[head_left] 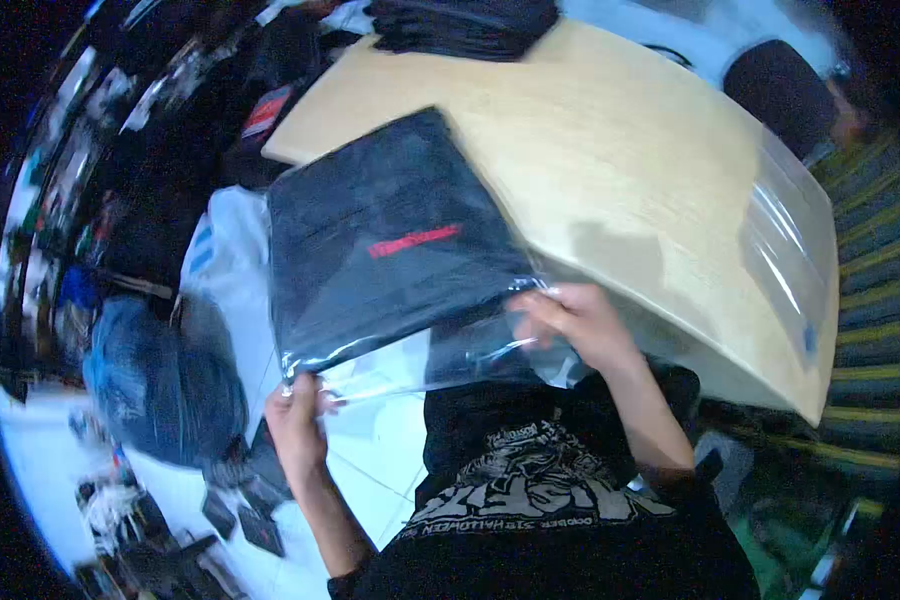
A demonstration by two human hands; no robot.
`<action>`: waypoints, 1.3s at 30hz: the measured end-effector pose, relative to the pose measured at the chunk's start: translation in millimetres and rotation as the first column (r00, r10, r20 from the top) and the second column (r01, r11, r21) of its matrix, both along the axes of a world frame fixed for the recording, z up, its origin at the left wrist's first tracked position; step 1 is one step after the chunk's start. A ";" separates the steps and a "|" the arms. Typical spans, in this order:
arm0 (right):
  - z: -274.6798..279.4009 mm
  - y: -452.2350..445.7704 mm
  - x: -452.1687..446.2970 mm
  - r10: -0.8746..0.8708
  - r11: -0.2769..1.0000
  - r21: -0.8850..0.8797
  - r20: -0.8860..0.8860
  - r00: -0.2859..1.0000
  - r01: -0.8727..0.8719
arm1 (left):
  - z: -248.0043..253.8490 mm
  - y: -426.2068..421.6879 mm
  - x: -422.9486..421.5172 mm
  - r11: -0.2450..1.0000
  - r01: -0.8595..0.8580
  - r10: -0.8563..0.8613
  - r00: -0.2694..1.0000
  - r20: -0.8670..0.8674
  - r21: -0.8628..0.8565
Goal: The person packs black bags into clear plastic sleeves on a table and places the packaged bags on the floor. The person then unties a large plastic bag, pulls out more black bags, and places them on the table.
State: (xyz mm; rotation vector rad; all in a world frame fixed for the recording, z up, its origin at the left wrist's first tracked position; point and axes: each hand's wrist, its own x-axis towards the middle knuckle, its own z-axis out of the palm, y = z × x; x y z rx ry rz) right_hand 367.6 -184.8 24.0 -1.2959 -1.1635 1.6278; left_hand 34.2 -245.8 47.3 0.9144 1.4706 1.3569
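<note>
A folded black garment with red lettering [390,200] lies inside a clear plastic bag [400,375], tilted over the near left edge of the wooden table. My left hand [298,415] pinches the bag's near left corner between thumb and fingers. On the opposite near corner, my right hand [575,320] grips the plastic, its fingers slightly blurred. Between the hands, the loose end of the bag extends past the garment toward my body.
The pale wooden table [610,150] has a curved far edge. A stack of dark folded cloth [465,25] sits at its far end, and flat clear plastic [780,240] lies on the right. A bluish stuffed plastic sack [165,380] stands on the floor at left.
</note>
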 end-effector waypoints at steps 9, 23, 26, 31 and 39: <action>-79.0 58.0 -125.3 0.331 0.843 -0.329 -0.306 0.893 -0.425 | -144.7 -72.5 -90.4 0.866 -0.465 0.494 0.744 0.449 -0.181; -164.4 54.0 -138.0 0.176 0.789 -0.565 -0.170 0.970 -0.242 | -297.2 -278.9 -377.9 0.395 -0.796 0.894 0.447 -0.005 -0.459; -151.9 52.0 -148.3 0.199 0.807 -0.546 -0.108 0.974 -0.226 | -185.6 -358.4 -498.1 0.300 -0.911 0.919 0.356 -0.168 -0.283; -157.2 39.6 -137.3 0.162 0.803 -0.561 -0.121 0.979 -0.202 | -16.4 -454.6 -596.7 -0.114 -0.989 0.707 -0.018 -0.707 -0.089; -156.9 18.3 -100.5 0.112 0.808 -0.558 -0.168 0.979 -0.188 | -113.9 -448.9 -565.4 -0.069 -0.996 0.528 0.011 -0.849 -0.056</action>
